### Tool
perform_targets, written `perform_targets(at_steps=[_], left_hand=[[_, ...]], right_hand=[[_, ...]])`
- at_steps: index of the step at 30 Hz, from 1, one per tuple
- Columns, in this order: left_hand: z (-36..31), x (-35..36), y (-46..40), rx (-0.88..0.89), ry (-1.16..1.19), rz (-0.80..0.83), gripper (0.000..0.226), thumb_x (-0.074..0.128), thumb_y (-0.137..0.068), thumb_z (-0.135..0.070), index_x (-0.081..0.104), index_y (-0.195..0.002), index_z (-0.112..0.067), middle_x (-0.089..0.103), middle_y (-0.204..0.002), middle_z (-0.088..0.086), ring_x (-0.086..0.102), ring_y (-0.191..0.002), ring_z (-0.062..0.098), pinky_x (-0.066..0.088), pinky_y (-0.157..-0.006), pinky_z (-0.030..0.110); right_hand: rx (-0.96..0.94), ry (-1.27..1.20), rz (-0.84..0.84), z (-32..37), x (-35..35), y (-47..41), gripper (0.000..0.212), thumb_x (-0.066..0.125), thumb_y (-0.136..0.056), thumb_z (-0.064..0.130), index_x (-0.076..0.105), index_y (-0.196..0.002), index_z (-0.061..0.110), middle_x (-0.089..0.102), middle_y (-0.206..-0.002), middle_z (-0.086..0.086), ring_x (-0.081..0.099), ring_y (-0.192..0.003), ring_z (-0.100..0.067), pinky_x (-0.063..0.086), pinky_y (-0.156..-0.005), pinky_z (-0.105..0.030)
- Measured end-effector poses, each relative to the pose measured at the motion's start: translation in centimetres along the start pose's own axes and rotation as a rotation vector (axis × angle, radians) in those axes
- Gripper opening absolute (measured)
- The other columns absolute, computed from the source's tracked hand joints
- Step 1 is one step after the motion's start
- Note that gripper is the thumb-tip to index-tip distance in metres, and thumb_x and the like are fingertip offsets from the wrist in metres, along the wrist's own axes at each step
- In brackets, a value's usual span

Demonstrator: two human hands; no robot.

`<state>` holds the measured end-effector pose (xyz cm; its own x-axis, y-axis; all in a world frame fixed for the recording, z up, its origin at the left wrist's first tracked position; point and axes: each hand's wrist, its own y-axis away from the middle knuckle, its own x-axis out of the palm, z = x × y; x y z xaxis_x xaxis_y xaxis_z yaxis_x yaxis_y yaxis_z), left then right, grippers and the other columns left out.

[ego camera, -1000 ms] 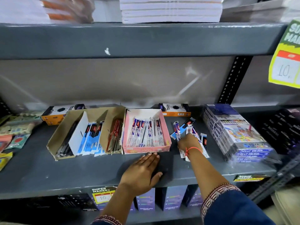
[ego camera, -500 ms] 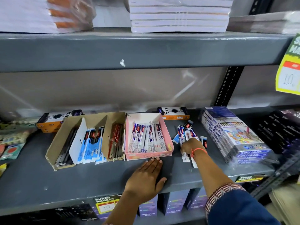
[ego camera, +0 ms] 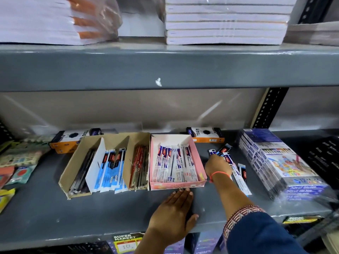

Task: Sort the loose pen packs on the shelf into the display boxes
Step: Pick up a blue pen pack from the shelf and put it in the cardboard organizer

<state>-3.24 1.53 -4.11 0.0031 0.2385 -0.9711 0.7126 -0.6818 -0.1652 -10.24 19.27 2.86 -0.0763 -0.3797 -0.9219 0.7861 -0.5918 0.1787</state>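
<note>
Several loose pen packs [ego camera: 238, 173] lie on the grey shelf [ego camera: 45, 213] to the right of a pink display box [ego camera: 197, 156] that holds white and blue pen packs. My right hand [ego camera: 217, 165] rests on the loose packs with its fingers curled over them. My left hand [ego camera: 174, 211] lies flat on the shelf, fingertips touching the pink box's front wall. Left of the pink box stands a brown cardboard display box [ego camera: 73, 162] with dark pens, blue packs and red pens in its compartments.
A wrapped stack of colour pencil boxes [ego camera: 278, 162] stands at the right. Two orange and black boxes [ego camera: 205, 134] sit behind the display boxes. Small packets [ego camera: 20, 162] lie at the left. The upper shelf [ego camera: 165, 66] hangs low overhead with stacked notebooks.
My right hand has slid slightly back along the loose packs and gathered them under its fingers. My left hand has stayed by the pink box. The camera has tilted upward.
</note>
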Motion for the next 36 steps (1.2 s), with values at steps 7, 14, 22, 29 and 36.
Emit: perform_targets(at_steps=[7,14,22,29,36], left_hand=[[0.0,-0.2,0.0,-0.017,0.006,0.014,0.075,0.004,-0.098,-0.048,0.072,-0.111,-0.018,0.068,-0.114,-0.004,0.064,-0.104,0.009,0.046,-0.09,0.023],[-0.1,-0.4,0.1,-0.029,0.016,0.033,0.075,0.004,-0.098,-0.049,0.071,-0.113,-0.019,0.067,-0.116,-0.005,0.063,-0.105,0.007,0.045,-0.09,0.022],[0.0,-0.4,0.0,-0.027,-0.008,0.065,0.074,0.004,-0.098,-0.048,0.07,-0.114,-0.018,0.066,-0.118,-0.003,0.062,-0.107,0.01,0.045,-0.091,0.023],[-0.2,-0.7,0.1,-0.024,-0.016,0.078,0.076,0.002,-0.098,-0.047,0.072,-0.11,-0.021,0.068,-0.113,-0.007,0.063,-0.104,0.005,0.044,-0.092,0.021],[-0.4,-1.3,0.0,-0.033,0.031,0.121,0.063,0.019,-0.096,-0.047,0.065,-0.12,-0.013,0.061,-0.125,-0.001,0.058,-0.113,0.01,0.028,-0.103,0.026]], right_hand=[[0.077,-0.113,0.027,-0.5,-0.2,-1.4,0.039,0.051,-0.084,0.011,0.058,-0.122,0.005,0.059,-0.125,-0.019,0.058,-0.114,-0.035,0.051,-0.094,-0.041],[0.135,-0.234,0.055,-0.5,-0.1,-2.3,0.046,0.058,-0.082,0.014,0.049,-0.126,0.003,0.064,-0.117,-0.019,0.062,-0.106,-0.034,0.054,-0.09,-0.042],[0.168,-0.438,0.12,-0.1,-0.4,-3.2,0.058,0.053,-0.09,0.003,0.023,-0.14,0.0,0.048,-0.135,-0.027,0.055,-0.114,-0.037,0.048,-0.093,-0.043],[0.253,-0.989,0.294,-1.7,-0.7,-3.4,0.009,0.055,-0.084,-0.012,0.057,-0.081,-0.004,0.062,-0.08,-0.018,0.06,-0.055,-0.019,0.052,-0.044,-0.027],[0.283,-1.415,0.446,-3.5,-2.8,-0.7,0.022,0.046,-0.091,-0.01,0.054,-0.072,-0.004,0.066,-0.049,-0.012,0.065,-0.043,-0.015,0.049,-0.032,-0.015]])
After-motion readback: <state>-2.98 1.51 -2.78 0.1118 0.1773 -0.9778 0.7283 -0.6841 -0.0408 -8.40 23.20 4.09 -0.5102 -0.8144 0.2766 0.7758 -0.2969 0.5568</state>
